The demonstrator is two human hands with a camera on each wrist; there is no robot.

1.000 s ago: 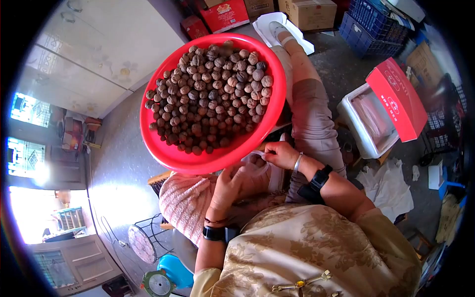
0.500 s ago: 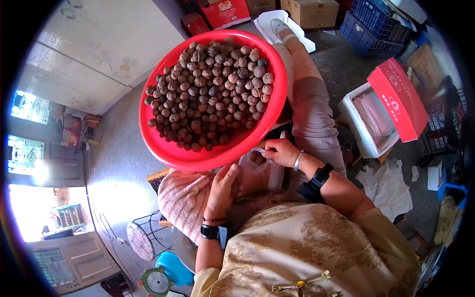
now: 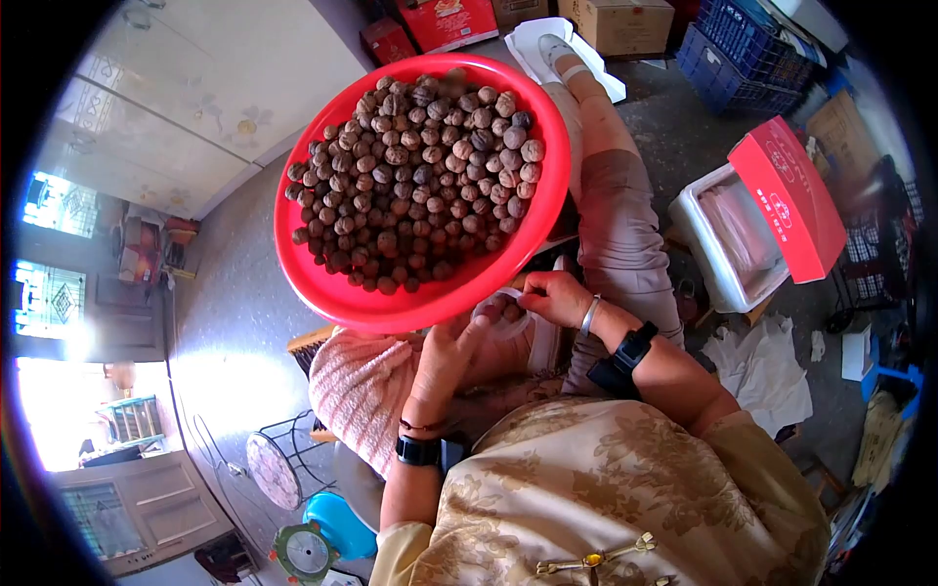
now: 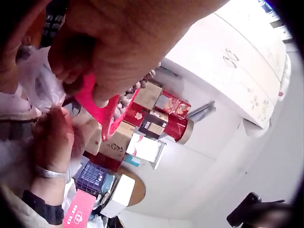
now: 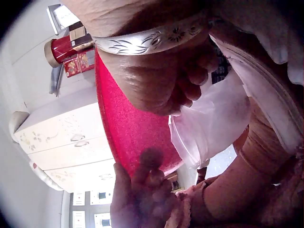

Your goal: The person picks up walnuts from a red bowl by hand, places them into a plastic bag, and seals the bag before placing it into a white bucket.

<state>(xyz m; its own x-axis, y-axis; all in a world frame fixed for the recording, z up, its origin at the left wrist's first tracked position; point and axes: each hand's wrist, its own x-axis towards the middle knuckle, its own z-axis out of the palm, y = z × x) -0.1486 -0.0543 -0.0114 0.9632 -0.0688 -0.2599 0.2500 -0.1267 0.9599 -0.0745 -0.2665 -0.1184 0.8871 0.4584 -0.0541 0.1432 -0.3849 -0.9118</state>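
Note:
A red basin (image 3: 420,314) full of walnuts (image 3: 401,186) is tilted above the lap. Just below its rim, the right hand (image 3: 559,299) pinches the edge of a translucent plastic bag (image 3: 510,327) holding some walnuts. That pinch on the bag (image 4: 40,88) also shows in the left wrist view, with the right hand (image 4: 54,142) below. The left hand (image 3: 447,363) is at the bag's other side, fingers partly hidden in the head view. In the right wrist view, the left hand (image 5: 145,197) holds a dark walnut (image 5: 151,157) at its fingertips, beside the bag (image 5: 209,123).
A pink towel (image 3: 362,386) covers one leg. On the right stand a foam box (image 3: 718,239) with a red lid (image 3: 789,200) and blue crates (image 3: 738,68). Cartons (image 3: 616,24) are at the back, a white cabinet (image 3: 186,107) at left, and a blue basin (image 3: 337,525) lower left.
The left hand has moved slightly back from the bag, then up beside it again. The right hand keeps its pinch on the bag, whose walnuts show more plainly now.

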